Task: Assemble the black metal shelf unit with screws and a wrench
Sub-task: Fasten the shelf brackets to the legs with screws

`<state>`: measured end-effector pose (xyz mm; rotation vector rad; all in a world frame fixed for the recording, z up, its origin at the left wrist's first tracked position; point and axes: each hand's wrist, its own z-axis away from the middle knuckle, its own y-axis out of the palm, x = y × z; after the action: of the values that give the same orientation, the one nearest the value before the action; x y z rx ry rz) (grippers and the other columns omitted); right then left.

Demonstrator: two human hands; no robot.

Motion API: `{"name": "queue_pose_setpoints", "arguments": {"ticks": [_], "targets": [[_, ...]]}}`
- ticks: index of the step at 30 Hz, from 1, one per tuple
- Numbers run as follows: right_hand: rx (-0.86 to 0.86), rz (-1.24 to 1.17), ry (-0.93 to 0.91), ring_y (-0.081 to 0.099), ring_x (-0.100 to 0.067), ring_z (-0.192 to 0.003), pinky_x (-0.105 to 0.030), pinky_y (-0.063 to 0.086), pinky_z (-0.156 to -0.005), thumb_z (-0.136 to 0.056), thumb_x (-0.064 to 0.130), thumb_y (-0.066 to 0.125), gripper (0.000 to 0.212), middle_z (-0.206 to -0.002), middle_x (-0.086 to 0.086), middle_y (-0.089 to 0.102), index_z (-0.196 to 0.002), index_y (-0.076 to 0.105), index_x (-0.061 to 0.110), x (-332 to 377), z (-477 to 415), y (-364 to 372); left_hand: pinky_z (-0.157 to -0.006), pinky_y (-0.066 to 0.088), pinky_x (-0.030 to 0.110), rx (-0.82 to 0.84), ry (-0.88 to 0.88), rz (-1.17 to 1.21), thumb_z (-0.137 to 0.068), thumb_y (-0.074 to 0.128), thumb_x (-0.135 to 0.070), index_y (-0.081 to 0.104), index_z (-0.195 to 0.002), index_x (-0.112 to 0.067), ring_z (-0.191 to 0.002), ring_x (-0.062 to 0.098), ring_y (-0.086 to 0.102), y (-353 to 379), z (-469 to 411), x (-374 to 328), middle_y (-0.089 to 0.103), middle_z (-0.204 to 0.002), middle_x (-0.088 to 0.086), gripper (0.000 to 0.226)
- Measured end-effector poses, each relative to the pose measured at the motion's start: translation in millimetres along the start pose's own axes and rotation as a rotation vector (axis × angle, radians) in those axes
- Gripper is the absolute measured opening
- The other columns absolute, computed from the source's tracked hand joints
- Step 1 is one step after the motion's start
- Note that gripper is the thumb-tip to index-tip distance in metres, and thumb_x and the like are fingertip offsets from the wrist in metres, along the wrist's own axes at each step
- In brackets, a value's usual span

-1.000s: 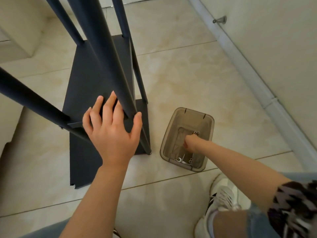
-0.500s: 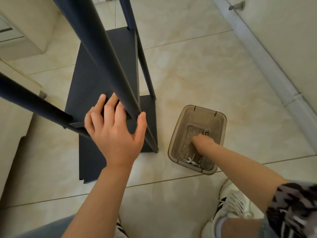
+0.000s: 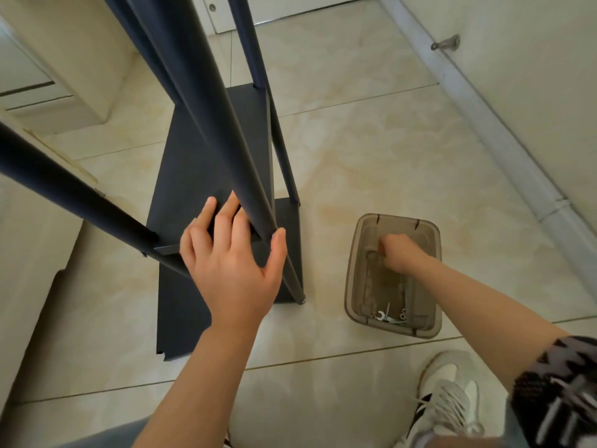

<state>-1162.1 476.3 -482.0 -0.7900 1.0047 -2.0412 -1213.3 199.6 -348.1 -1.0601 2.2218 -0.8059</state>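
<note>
— First entry?
— One brown see-through bin [image 3: 355,286], standing on the tiled floor [image 3: 355,156]. Everything else is listed from it.
— Shelf unit?
— One black metal shelf unit [image 3: 184,182], upright, left of the bin and apart from it.
— Hands?
— Left hand [image 3: 232,270], left of the bin. Its fingers lie straight over a shelf edge and the thumb is spread on the other side of a pole, so it presses flat rather than curling round. Right hand [image 3: 397,255], inside the bin at its far end, fingers bent downward. Whether it holds anything cannot be told.
— Hardware?
— One small wrench [image 3: 385,316] and a few silver fasteners [image 3: 403,315], inside the bin at its near end, apart from the right hand.
— Sundries?
— One white shoe [image 3: 449,389], nearer than the bin and slightly to its right.
</note>
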Motion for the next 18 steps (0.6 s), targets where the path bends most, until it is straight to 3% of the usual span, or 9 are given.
{"name": "queue_pose_setpoints", "arguments": {"ticks": [4,8,11,14,18], "targets": [[-0.025,-0.072,0.097,0.058,-0.030,-0.079,-0.034,0.047,-0.066,-0.093,-0.002,0.048,0.018,-0.097,-0.015,0.065,-0.097,0.064,0.004,14.4,14.9,-5.5,-0.117,0.010,0.026,0.119,-0.049,0.013,-0.098,0.043,-0.060,0.068,-0.116,-0.018,-0.140,0.024,0.042,-10.6,-5.2,0.1,0.062,-0.137,-0.001,0.052],[-0.089,-0.175,0.056,0.061,-0.031,-0.084,-0.034,0.049,-0.067,-0.091,-0.003,0.052,0.013,-0.102,-0.017,0.067,-0.094,0.063,0.003,35.6,28.7,-19.8,-0.113,0.026,0.043,0.245,-0.046,-0.029,-0.094,0.045,-0.062,0.066,-0.123,-0.021,-0.141,0.024,0.039,-21.0,-11.5,-1.9,0.060,-0.140,-0.002,0.054],[-0.090,-0.319,0.007,0.065,-0.031,-0.101,-0.030,0.049,-0.076,-0.090,0.004,0.060,0.017,-0.109,-0.015,0.070,-0.104,0.071,0.003,53.2,36.6,-49.0,-0.108,0.032,0.047,0.311,-0.033,-0.023,-0.092,0.051,-0.063,0.067,-0.118,-0.024,-0.135,0.025,0.042,-30.8,-20.6,1.0,0.061,-0.137,-0.003,0.049],[-0.098,-0.526,-0.058,0.065,-0.027,-0.104,-0.030,0.051,-0.084,-0.089,0.013,0.071,0.017,-0.107,-0.012,0.071,-0.104,0.071,0.005,78.5,52.8,-76.0,-0.109,0.037,0.050,0.410,-0.033,0.015,-0.088,0.054,-0.067,0.066,-0.115,-0.027,-0.128,0.025,0.044,-38.9,-32.0,3.8,0.062,-0.130,-0.005,0.050],[-0.048,-0.767,-0.133,0.064,-0.016,-0.097,-0.031,0.052,-0.077,-0.101,0.023,0.052,0.012,-0.095,0.001,0.072,-0.103,0.057,0.012,119.6,81.9,-92.3,-0.100,0.049,0.045,0.551,-0.001,-0.002,-0.086,0.056,-0.069,0.062,-0.116,-0.029,-0.120,0.021,0.043,-49.4,-49.9,2.3,0.058,-0.120,-0.008,0.051]]}}
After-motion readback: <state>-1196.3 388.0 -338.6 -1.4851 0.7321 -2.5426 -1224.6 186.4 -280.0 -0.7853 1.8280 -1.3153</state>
